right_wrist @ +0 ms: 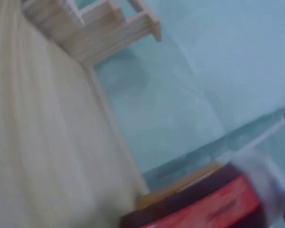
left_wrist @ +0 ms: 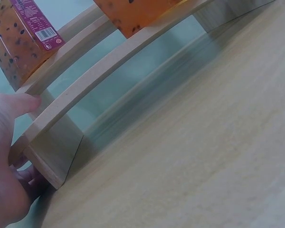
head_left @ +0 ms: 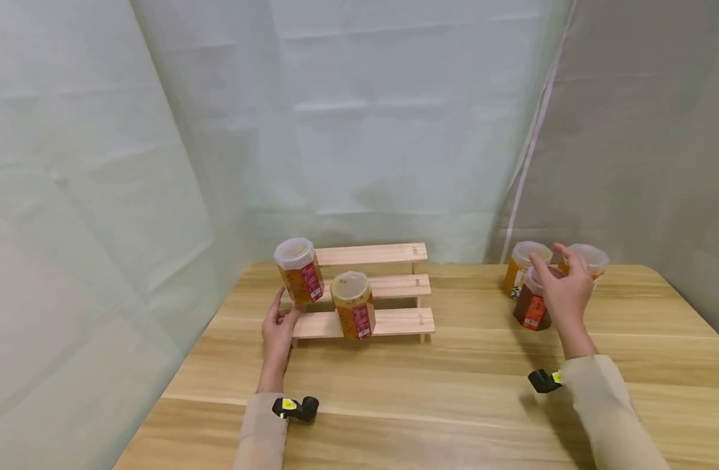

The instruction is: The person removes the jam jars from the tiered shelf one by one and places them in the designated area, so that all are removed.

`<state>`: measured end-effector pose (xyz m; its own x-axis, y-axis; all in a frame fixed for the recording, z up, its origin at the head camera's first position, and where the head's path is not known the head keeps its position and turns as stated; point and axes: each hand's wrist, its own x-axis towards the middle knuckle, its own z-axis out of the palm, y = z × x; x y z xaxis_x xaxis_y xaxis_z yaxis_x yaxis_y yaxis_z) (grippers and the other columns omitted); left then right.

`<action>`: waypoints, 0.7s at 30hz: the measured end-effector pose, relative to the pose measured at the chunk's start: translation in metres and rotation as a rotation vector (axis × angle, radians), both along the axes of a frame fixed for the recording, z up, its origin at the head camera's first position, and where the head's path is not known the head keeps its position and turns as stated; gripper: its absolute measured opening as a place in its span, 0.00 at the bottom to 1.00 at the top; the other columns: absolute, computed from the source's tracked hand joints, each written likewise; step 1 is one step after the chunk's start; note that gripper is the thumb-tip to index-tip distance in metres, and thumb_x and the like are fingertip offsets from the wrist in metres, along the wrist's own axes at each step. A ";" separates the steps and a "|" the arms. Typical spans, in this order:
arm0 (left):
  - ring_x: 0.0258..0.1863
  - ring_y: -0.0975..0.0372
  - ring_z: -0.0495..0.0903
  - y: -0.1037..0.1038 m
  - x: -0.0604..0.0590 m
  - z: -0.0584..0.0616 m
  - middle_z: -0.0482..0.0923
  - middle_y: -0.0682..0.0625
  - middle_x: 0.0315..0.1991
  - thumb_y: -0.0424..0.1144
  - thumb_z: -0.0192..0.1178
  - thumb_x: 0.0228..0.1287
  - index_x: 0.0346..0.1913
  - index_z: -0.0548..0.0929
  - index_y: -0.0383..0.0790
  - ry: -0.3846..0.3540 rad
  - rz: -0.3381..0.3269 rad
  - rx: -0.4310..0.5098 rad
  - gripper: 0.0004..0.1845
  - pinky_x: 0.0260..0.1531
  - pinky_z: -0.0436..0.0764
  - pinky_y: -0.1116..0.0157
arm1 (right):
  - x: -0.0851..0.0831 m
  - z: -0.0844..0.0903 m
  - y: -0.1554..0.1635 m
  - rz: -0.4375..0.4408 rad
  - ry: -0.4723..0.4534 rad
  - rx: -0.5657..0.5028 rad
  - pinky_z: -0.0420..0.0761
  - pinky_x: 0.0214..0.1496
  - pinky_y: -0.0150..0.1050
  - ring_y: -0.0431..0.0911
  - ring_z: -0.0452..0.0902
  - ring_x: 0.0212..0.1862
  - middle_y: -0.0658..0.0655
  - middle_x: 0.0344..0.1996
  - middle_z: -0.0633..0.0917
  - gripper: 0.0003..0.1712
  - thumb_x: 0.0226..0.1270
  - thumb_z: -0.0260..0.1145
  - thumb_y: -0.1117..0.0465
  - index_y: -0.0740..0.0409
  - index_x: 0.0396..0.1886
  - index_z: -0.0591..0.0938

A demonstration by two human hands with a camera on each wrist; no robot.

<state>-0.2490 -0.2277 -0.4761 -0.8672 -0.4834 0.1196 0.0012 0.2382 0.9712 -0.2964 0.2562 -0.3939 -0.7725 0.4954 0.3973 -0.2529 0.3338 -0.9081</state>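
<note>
On the wooden counter point(head_left: 465, 391) a 3-step wooden rack point(head_left: 388, 287) stands near the back wall, with 2 orange jars on its left part. The taller-standing jar point(head_left: 299, 269) sits on the middle step at the left end, and the second orange jar point(head_left: 354, 304) sits on the lowest step just beside it, both with pale lids and red labels. The left hand point(head_left: 279, 329) rests at the rack's left end, thumb on the edge of a step and fingers loosely bent against the side board, gripping no jar. At the right side of the counter, well apart from the rack, 3 more jars stand close together. The right hand point(head_left: 565, 294) hovers over the dark red-brown jar point(head_left: 531, 307) at the front of that group, fingers spread and relaxed above its lid; whether they touch it I cannot tell. Behind stand 2 amber jars point(head_left: 520, 264).
</note>
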 end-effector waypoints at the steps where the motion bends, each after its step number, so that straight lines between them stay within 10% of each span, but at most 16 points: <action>1: 0.36 0.68 0.70 0.000 -0.001 0.000 0.75 0.50 0.41 0.46 0.59 0.68 0.73 0.64 0.57 0.002 -0.002 0.000 0.31 0.35 0.71 0.72 | -0.002 0.004 -0.003 -0.017 0.029 0.044 0.71 0.45 0.15 0.28 0.75 0.46 0.54 0.51 0.79 0.29 0.60 0.72 0.54 0.64 0.58 0.79; 8: 0.36 0.68 0.71 0.000 -0.001 0.001 0.75 0.54 0.38 0.45 0.60 0.67 0.73 0.66 0.57 0.008 0.008 0.008 0.32 0.36 0.71 0.73 | -0.015 0.028 -0.041 0.079 0.153 0.158 0.64 0.69 0.50 0.55 0.71 0.63 0.64 0.55 0.81 0.26 0.62 0.71 0.54 0.65 0.55 0.80; 21: 0.37 0.68 0.70 0.002 0.003 0.003 0.76 0.49 0.43 0.47 0.59 0.68 0.73 0.64 0.58 -0.010 -0.022 0.022 0.32 0.36 0.72 0.72 | -0.021 0.040 -0.176 0.484 0.126 -0.017 0.61 0.74 0.46 0.52 0.71 0.65 0.62 0.57 0.81 0.25 0.65 0.68 0.55 0.63 0.58 0.77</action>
